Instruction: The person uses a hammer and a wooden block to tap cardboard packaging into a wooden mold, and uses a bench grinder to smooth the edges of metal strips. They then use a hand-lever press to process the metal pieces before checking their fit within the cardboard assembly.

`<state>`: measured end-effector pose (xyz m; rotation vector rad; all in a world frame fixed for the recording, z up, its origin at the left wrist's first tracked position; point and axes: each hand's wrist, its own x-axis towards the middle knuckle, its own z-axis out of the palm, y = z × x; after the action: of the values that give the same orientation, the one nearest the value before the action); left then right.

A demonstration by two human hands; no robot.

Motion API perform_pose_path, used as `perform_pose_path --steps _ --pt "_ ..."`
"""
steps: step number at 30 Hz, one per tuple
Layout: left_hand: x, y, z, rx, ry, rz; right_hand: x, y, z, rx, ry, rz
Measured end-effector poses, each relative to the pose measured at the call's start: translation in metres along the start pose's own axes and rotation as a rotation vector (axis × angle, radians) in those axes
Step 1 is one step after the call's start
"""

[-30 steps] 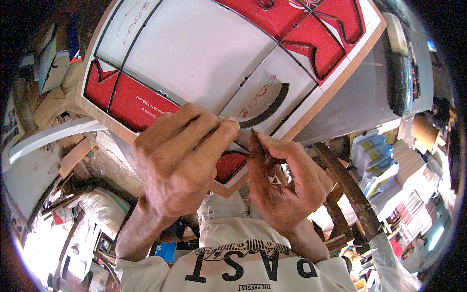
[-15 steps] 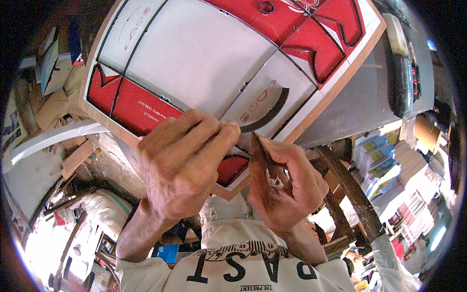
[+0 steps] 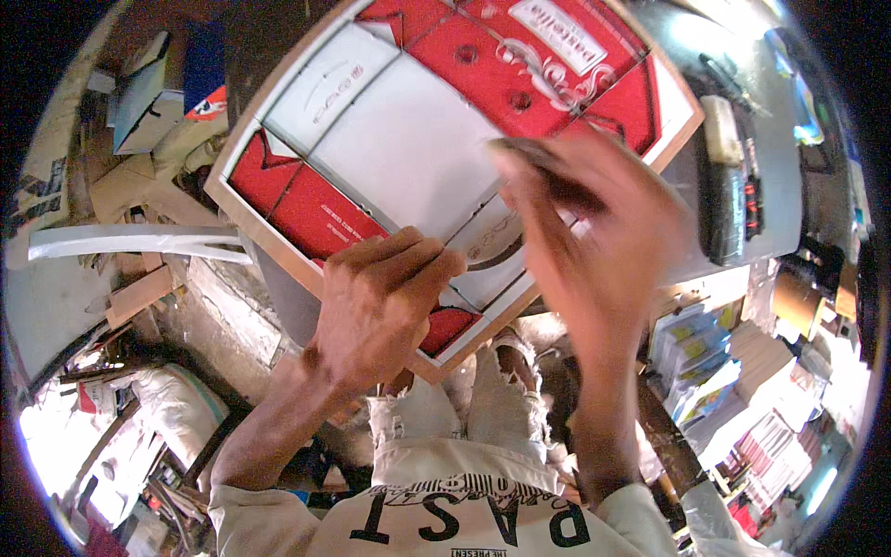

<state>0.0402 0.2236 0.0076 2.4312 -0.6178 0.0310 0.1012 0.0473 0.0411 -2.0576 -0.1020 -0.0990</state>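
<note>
Stretching across the left side of the frame is a long white bar (image 3: 139, 243). Above it, in the upper left, a pale box (image 3: 148, 123) stands tipped to the side. In the lower left lies a fat white sack (image 3: 181, 408).

Next comes the left hand (image 3: 380, 302), just left of the middle of the frame. Its fingers are bent and close together, and it rests on the low edge of the board. The thumb is mostly hidden, so I cannot tell if it is pinching anything.

The board (image 3: 399, 139) fills the top middle of the frame. It is red and white with thin dark lines and a brown wood edge, and it sits at a slant. Below it, at the bottom middle, are pale pants (image 3: 413, 422) with torn knees and a white shirt (image 3: 436, 520) with big black letters.

A short dark curved strip (image 3: 499, 261) lies on the low part of the board, just beside the left fingertips. Right of the middle, the right hand (image 3: 603, 213) is over the board and very blurry. Its fingers are bent, but I cannot tell if they pinch anything.

On the right, a gray table (image 3: 780, 204) holds a long dark thing (image 3: 729, 218) and a pale block (image 3: 722, 130). In the lower right are stacks of paper (image 3: 742, 357).
</note>
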Motion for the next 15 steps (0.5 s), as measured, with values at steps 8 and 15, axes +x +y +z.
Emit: perform_pose_path --steps 8,15 --pt "-0.010 -0.001 -0.014 0.049 -0.009 -0.079 0.037 0.023 -0.032 -0.413 -0.839 -0.778" --pt "0.002 0.012 -0.024 0.096 -0.198 -0.161 0.059 0.046 -0.020 -0.536 -1.213 -0.832"
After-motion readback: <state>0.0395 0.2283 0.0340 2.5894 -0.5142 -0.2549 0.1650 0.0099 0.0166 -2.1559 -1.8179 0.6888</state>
